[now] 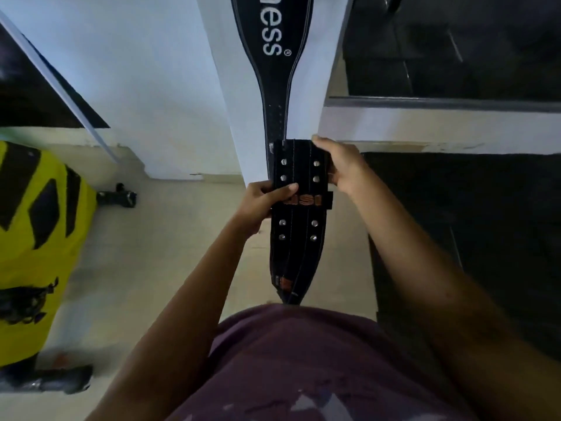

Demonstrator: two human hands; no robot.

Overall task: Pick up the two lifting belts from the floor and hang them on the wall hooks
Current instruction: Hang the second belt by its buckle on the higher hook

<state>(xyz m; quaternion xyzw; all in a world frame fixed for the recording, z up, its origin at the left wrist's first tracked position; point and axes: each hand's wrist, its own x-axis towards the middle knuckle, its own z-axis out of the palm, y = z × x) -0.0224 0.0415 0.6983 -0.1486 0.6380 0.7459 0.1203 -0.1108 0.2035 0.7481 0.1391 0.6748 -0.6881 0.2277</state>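
Note:
A black lifting belt with white lettering (273, 50) hangs flat against the white wall pillar at the top centre; its hook is out of view. A second black belt (299, 235) with silver rivets and an orange logo is held upright in front of me, below the hanging one. My left hand (262, 205) grips its left edge with the thumb across the front. My right hand (340, 165) grips its upper right edge. The belt's lower end hangs down to my purple shirt.
A yellow and black piece of gym equipment (39, 238) stands at the left on the beige floor (170, 238). A small black object (120, 197) lies by the pillar's base. Dark rubber matting (485, 223) covers the floor at the right, beyond a white ledge (425, 126).

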